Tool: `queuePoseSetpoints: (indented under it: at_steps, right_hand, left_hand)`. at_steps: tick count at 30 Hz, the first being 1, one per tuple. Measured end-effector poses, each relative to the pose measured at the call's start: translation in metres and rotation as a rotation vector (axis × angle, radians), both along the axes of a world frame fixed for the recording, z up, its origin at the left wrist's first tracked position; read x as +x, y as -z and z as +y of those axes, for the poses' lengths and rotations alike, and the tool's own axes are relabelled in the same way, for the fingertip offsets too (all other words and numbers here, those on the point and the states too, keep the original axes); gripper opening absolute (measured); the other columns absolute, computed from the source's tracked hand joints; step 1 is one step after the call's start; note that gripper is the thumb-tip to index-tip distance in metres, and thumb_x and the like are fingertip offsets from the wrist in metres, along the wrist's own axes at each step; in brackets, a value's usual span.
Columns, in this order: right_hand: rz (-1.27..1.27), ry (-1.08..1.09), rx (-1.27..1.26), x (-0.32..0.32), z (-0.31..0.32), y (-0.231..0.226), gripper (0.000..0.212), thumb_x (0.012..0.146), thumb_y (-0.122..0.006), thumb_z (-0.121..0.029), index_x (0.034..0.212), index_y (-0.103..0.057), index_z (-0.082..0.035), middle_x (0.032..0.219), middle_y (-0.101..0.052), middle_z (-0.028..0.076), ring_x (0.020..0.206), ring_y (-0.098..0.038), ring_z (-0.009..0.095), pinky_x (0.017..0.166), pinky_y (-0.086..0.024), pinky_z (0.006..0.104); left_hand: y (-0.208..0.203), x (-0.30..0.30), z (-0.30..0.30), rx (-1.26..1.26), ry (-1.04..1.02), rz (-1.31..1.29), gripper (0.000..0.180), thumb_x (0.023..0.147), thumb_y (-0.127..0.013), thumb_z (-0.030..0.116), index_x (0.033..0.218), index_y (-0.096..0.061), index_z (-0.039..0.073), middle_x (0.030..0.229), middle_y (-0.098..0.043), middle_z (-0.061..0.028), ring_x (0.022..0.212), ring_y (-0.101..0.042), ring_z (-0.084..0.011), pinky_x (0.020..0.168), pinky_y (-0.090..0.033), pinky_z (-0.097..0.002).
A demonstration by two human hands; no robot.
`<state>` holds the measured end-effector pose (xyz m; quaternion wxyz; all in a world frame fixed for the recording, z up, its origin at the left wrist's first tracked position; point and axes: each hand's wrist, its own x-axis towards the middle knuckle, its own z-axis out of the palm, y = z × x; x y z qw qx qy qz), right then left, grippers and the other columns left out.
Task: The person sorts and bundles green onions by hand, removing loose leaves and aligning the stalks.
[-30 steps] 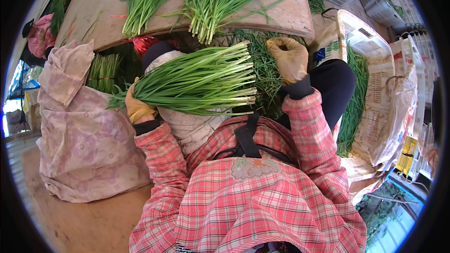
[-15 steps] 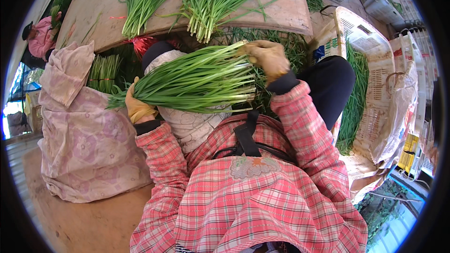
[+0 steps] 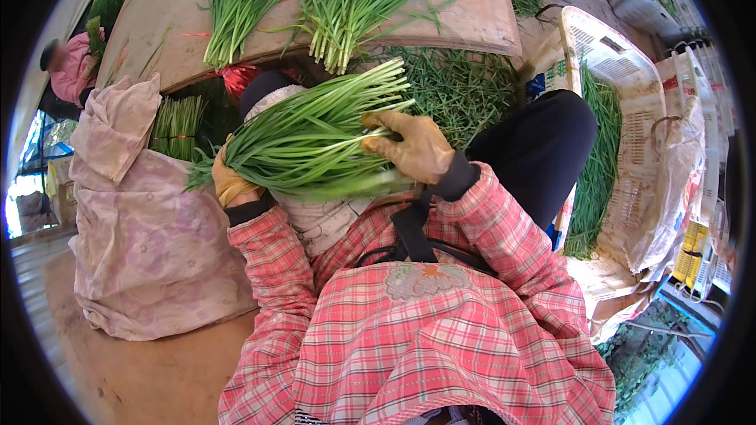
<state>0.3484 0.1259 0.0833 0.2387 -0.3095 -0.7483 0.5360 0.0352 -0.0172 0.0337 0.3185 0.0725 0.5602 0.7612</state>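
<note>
A loose bunch of garlic chives lies across my lap, leafy tips to the left and pale cut ends to the right. My left hand, in a tan glove, is wrapped round the leafy end. My right hand, gloved alike, has its thumb and fingers closed on some stalks near the pale ends. Those ends fan apart above and below the right hand, and the lower stalks are smeared by motion.
Two bunches of chives rest on the wooden board ahead. Loose leaf scraps lie beneath it. At right stands a white crate holding chives. A flowered cloth covers something left, beside tied chives. Another person sits far left.
My right hand has come left and down from the tips of the pale ends to the stalks. The bunch has spread apart at that end. My left hand has kept its hold.
</note>
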Motion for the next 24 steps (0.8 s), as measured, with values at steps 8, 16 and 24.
queuePoseSetpoints:
  at_steps: [8,16,24]
  right_hand:
    - [0.275,0.390,-0.107,0.065,0.025,-0.019,0.010,0.084,-0.060,-0.005,0.090,-0.066,0.000,0.071,-0.060,0.003,0.060,-0.053,0.010,0.056,-0.045,0.0240]
    - [-0.337,0.198,0.373,-0.009,0.008,-0.019,0.028,0.077,-0.064,-0.035,0.087,-0.069,-0.009,0.072,-0.064,0.015,0.066,-0.063,0.028,0.060,-0.048,0.0360]
    - [0.023,0.394,-0.005,0.043,0.030,0.002,0.030,0.077,-0.067,-0.028,0.091,-0.064,-0.001,0.077,-0.066,0.013,0.068,-0.063,0.019,0.064,-0.049,0.0294]
  left_hand:
    - [-0.002,0.007,0.000,-0.137,-0.107,0.150,0.024,0.087,-0.047,0.009,0.104,-0.057,-0.003,0.091,-0.064,-0.0127,0.077,-0.062,-0.0242,0.071,-0.054,-0.0340]
    - [-0.001,0.003,0.008,-0.040,-0.121,0.011,0.022,0.086,-0.048,0.010,0.101,-0.059,-0.003,0.092,-0.064,-0.0129,0.077,-0.062,-0.0244,0.071,-0.054,-0.0345]
    - [0.008,-0.004,-0.007,-0.041,-0.148,-0.107,0.024,0.090,-0.051,0.016,0.104,-0.058,-0.003,0.097,-0.064,-0.0138,0.080,-0.063,-0.0230,0.070,-0.054,-0.0344]
